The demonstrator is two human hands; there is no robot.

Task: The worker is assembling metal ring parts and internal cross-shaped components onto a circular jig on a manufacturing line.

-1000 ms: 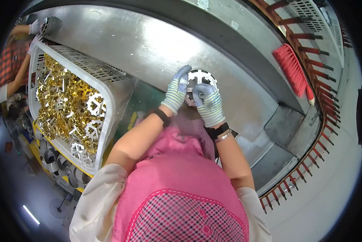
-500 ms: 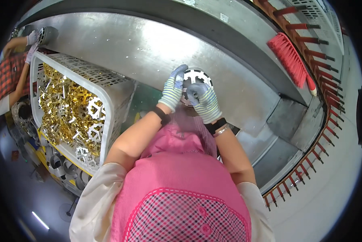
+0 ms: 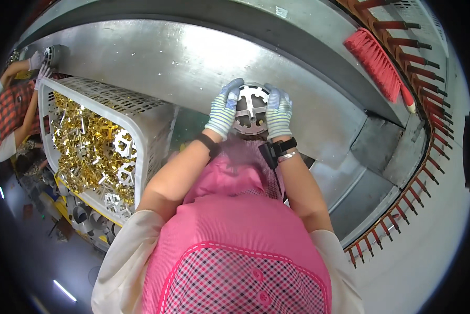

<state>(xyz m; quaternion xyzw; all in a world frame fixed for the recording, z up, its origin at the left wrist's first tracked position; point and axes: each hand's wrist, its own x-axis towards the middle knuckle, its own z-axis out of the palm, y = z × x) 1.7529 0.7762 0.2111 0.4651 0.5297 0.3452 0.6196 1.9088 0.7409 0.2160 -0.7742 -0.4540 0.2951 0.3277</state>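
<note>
A round, silvery metal part (image 3: 252, 111) with spokes and a notched rim stands between my hands at the near edge of the steel bench. My left hand (image 3: 225, 109), in a striped glove, wraps round its left side. On the opposite side my right hand (image 3: 280, 111), gloved the same way, holds the rim with its fingers curved along it. Across the middle of the part shows a pale piece with arms. The underside of the part is hidden, and so are the fingertips on its far side.
At the left, a white plastic basket (image 3: 135, 125) holds gold and silver metal pieces. A steel bench (image 3: 156, 57) stretches across, with a red brush (image 3: 373, 60) beyond it at the right. Brown pegs (image 3: 421, 60) line a curved rack. Far left, another person's gloved hands (image 3: 41, 73) work near a round part.
My right hand has moved from over the part's near centre to its right side, uncovering the middle and its pale armed piece. My left hand keeps its hold on the left side.
</note>
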